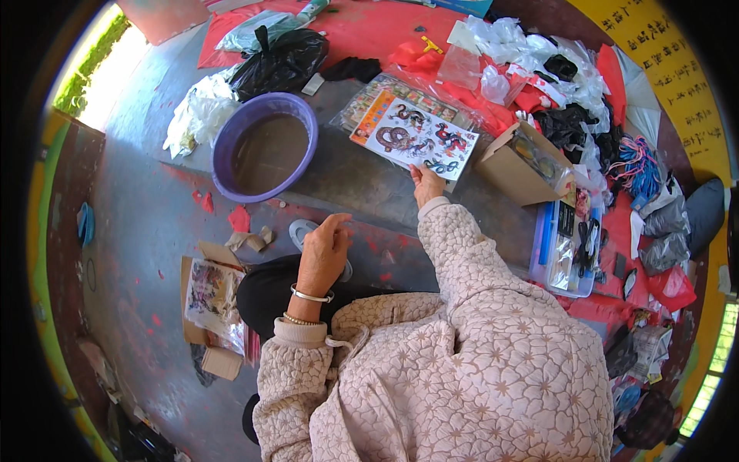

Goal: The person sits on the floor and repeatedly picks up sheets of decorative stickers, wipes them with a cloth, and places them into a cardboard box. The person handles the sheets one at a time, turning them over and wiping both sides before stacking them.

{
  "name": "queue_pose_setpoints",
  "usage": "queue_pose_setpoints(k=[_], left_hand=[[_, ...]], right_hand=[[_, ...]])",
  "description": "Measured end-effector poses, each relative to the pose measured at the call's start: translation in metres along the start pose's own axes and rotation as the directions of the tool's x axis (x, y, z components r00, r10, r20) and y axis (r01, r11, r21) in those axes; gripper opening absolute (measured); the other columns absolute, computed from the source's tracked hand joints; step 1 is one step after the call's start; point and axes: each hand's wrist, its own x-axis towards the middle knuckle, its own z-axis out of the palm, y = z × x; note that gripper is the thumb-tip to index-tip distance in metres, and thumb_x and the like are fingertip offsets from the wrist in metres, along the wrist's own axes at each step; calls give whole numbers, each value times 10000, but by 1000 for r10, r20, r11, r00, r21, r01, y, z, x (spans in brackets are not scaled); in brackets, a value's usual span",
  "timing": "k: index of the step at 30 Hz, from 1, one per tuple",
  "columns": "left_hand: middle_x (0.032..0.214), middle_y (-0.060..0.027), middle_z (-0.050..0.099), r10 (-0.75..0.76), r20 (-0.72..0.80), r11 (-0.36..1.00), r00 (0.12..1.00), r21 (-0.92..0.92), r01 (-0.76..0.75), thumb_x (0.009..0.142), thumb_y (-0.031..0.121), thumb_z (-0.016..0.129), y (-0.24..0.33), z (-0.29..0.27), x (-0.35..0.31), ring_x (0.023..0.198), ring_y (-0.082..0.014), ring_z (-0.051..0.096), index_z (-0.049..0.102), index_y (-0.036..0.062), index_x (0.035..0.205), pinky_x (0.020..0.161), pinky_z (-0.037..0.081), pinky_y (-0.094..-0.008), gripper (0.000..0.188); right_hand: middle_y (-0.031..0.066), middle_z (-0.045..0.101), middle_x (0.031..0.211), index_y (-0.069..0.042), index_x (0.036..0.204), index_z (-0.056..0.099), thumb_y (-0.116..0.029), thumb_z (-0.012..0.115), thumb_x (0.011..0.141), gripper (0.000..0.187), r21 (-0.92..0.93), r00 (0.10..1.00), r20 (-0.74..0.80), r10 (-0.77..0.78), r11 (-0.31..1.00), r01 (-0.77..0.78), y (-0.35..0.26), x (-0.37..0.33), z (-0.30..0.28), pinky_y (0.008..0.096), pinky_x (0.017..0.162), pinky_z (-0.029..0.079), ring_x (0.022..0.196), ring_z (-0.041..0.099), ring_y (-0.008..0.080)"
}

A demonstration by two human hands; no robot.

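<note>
There are two hands point(326, 250) point(428, 187), two cardboard boxes point(506, 171) point(223, 363), one basin point(221, 162) and one plastic bin point(568, 287).

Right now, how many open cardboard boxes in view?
2. One box is just right of the right hand; the other box is on the floor, left of the black-clad knee. More could be hidden under the plastic bags.

A white sheet point(419, 140) of colourful dragon pictures, orange along its left end, slants across clear plastic packets point(443, 105).
</note>
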Motion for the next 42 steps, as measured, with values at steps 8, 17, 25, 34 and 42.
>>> queue_pose_setpoints(k=[8,17,25,34,42], left_hand=[[766,-139,627,-27,21,1000,999,1,27,799,-37,455,2,0,-3,678,-187,638,554,-17,993,606,491,-257,219],[750,-139,631,-13,64,995,998,98,7,800,-27,460,-7,3,-3,677,-200,640,550,-18,974,601,492,-265,196],[716,-142,621,59,-22,986,998,155,-54,784,-24,475,-12,-2,-6,665,-216,632,552,-16,966,579,477,-281,198],[687,-122,618,111,-319,974,941,-152,-167,806,27,481,10,-17,-7,585,-192,611,547,19,985,573,488,-281,191],[729,-93,614,-154,-646,870,748,-447,-207,916,235,414,55,-143,-142,663,-141,607,549,-7,804,608,489,-247,299]], right_hand=[[141,586,696,34,890,504,-78,513,829,128,-234,998,-16,59,970,-61,-9,-14,5,263,451,472,542,596,216],[130,544,717,28,902,446,-261,511,830,304,-335,954,-89,287,893,-300,-22,-27,5,276,346,391,498,585,242],[118,542,797,2,909,453,-303,479,846,312,-512,869,343,356,847,-145,17,11,-20,265,363,381,555,584,230],[55,602,761,-78,849,556,-218,485,846,156,-737,652,379,657,640,-217,19,21,23,247,426,371,561,534,139],[52,605,714,-93,821,579,-235,503,861,166,-701,418,599,683,699,-139,-1,-160,161,249,469,396,552,528,146]])
